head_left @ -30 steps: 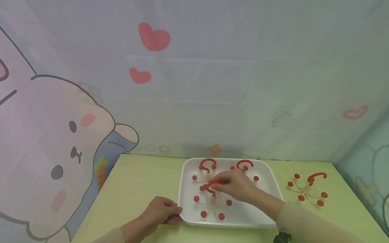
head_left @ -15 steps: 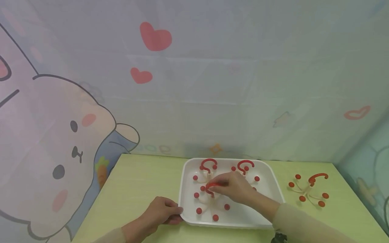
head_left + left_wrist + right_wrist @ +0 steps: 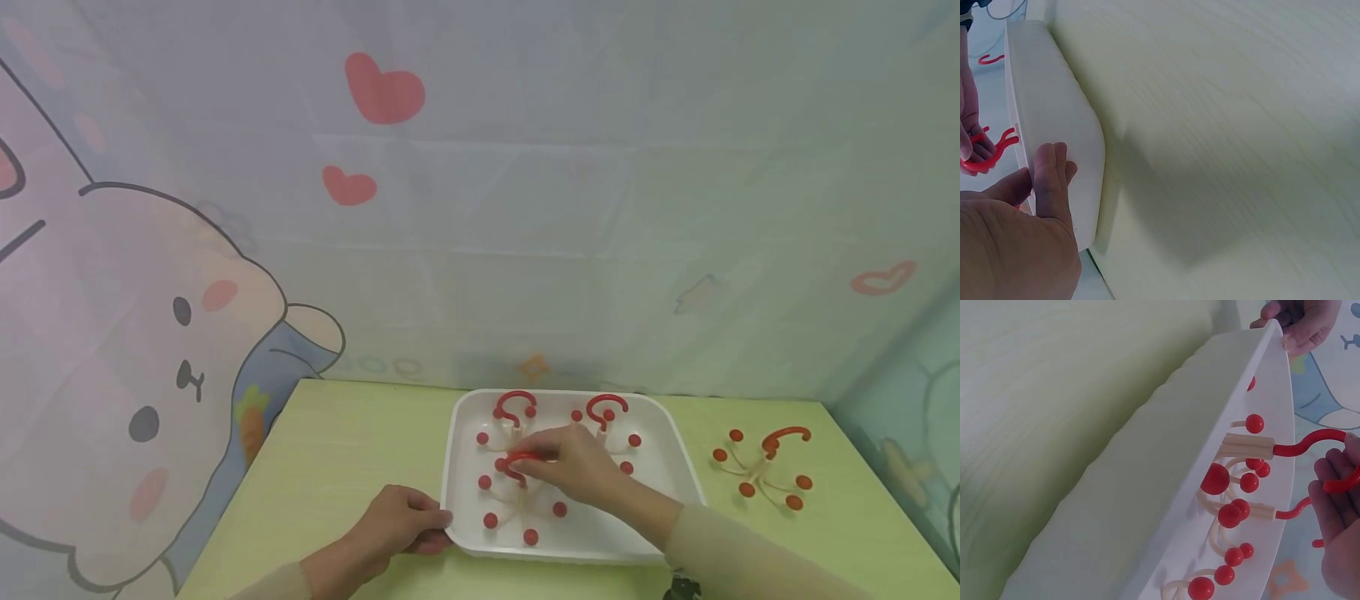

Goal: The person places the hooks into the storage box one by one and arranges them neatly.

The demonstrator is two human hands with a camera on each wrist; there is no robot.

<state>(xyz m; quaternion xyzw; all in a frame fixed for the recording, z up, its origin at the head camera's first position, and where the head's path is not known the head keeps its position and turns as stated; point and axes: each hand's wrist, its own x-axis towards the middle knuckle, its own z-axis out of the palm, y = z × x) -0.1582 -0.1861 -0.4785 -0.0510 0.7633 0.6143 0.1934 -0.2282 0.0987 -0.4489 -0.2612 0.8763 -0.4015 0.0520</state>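
Observation:
A white tray (image 3: 570,556) holds several small hooked pieces, each with a red hook on top and beige curved legs ending in red balls; they look like scalp massagers. My right hand (image 3: 581,467) pinches the red hook of the front-left scalp massager (image 3: 522,497), whose legs stand spread near the tray floor. In the right wrist view that hook (image 3: 1313,441) runs up to the fingers. My left hand (image 3: 397,523) pinches the tray's front-left rim between thumb and fingers, also seen in the left wrist view, where the fingers (image 3: 1050,181) lie along the outer wall.
Two other scalp massagers, left (image 3: 516,406) and right (image 3: 606,406), stand at the back of the tray. Another scalp massager (image 3: 761,471) stands on the light green table (image 3: 345,442), right of the tray. A patterned cloth (image 3: 540,250) hangs behind.
The pinched scalp massager has shifted slightly left and turned, its front balls now further left and lower. My left hand keeps its place on the rim.

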